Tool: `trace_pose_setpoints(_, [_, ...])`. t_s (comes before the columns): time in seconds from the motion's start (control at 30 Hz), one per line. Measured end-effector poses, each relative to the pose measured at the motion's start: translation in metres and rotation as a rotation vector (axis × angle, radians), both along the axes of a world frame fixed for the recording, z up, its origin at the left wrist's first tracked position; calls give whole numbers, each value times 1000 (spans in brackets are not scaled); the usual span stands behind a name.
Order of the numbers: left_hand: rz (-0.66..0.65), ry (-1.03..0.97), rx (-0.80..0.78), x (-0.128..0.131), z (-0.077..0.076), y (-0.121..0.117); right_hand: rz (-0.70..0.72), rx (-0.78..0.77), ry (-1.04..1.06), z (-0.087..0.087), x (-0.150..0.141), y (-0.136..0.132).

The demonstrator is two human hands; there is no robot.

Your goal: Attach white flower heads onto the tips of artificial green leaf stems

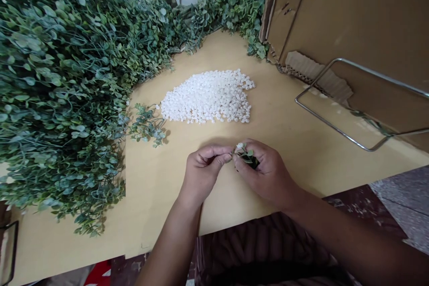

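My right hand [266,174] is closed round a small green artificial leaf sprig [248,157] with a tiny white flower piece [240,146] at its tip. My left hand [204,170] pinches at the sprig's end, fingertips touching those of the right hand. Both hands hover low over the light wooden table [161,178]. Just beyond them lies a pile of several small white flower pieces [209,97]. A loose green sprig [147,125] lies to the left of that pile.
A big heap of green artificial foliage [63,80] covers the table's left and back. A large cardboard box [351,22] stands at the right, with a bent metal wire frame [338,129] in front of it. The table's near edge runs below my wrists.
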State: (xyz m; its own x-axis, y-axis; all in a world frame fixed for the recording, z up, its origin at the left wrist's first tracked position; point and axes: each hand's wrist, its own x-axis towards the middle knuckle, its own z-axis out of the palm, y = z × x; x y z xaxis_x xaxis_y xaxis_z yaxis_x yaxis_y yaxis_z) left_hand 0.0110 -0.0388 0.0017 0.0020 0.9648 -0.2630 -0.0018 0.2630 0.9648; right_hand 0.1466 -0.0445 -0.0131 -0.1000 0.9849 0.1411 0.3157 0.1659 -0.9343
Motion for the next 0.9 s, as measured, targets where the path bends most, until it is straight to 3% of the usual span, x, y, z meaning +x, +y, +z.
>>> trace_pose_setpoints(0.13, [31,-27,-23,0,1,0,-7,-151,157,1,2,1])
trace_pose_setpoints(0.33, [53,-50,-31,-15,6,-10,-83,-522,737,5,12,10])
trace_pose_setpoints(0.53, [108,74,33,-24,2,-18,-121,-630,1044,6,24,13])
trace_pose_setpoints(0.77, [88,294,159,-29,2,-23,-73,-694,1023,8,42,0])
trace_pose_setpoints(0.9, [144,544,369,-38,5,-22,83,-575,627,10,68,-25])
